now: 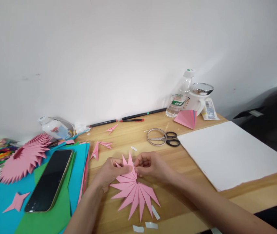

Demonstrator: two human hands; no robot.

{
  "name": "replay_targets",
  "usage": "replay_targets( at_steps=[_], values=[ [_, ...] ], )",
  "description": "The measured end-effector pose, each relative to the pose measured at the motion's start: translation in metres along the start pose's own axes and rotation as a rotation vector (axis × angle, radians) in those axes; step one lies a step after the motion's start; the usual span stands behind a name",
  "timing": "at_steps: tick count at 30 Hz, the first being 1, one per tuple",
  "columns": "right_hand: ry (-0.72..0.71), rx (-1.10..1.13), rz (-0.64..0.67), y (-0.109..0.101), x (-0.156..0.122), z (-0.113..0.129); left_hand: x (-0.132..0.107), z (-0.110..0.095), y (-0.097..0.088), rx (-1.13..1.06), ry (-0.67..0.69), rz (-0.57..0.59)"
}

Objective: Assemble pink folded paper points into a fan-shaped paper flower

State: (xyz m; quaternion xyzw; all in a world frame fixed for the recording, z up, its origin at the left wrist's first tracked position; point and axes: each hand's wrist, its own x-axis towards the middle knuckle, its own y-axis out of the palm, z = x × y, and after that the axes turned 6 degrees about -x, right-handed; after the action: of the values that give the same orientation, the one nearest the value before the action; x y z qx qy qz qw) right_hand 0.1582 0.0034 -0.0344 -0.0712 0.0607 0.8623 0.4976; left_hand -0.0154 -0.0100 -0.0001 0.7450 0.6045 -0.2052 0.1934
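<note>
A pink folded-paper fan of pointed segments (pixel 138 195) lies on the wooden table in front of me, spread in a partial circle. My left hand (pixel 110 172) pinches its upper left segments, thumb on top. At the fan's upper end, my right hand (pixel 149 164) has its thumb and fingertips pressed together against the edge of a segment. Whether a small piece sits between those fingertips is hidden. Loose folded pink paper pieces (pixel 95 151) rest beyond my left hand. Small white paper strips (pixel 151 225) lie by the fan's lower edge.
Scissors (pixel 172 139) and a metal ring (pixel 148 136) lie beyond my right hand. A white board (pixel 236 156) covers the right side. At left, a phone (pixel 49 182) rests on coloured paper (pixel 77 162) beside a pink paper ring (pixel 28 159). A water bottle (pixel 179 94) stands behind.
</note>
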Motion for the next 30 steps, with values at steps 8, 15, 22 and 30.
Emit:
replay_targets(
  at_steps=[8, 15, 22, 30],
  values=[
    [-0.178, -0.316, -0.067, 0.007, -0.003, 0.001, 0.001, 0.001, 0.000, 0.005, -0.004, 0.001],
    [-0.245, -0.555, -0.115, 0.003, -0.003, -0.002, 0.001, 0.001, 0.001, 0.023, -0.012, -0.001],
    [-0.219, -0.358, -0.151, -0.009, -0.003, 0.009, 0.000, -0.002, 0.000, -0.035, -0.022, -0.036],
    [-0.352, -0.522, -0.077, -0.009, -0.005, 0.011, 0.001, -0.003, 0.002, -0.029, -0.010, -0.046]
  ],
)
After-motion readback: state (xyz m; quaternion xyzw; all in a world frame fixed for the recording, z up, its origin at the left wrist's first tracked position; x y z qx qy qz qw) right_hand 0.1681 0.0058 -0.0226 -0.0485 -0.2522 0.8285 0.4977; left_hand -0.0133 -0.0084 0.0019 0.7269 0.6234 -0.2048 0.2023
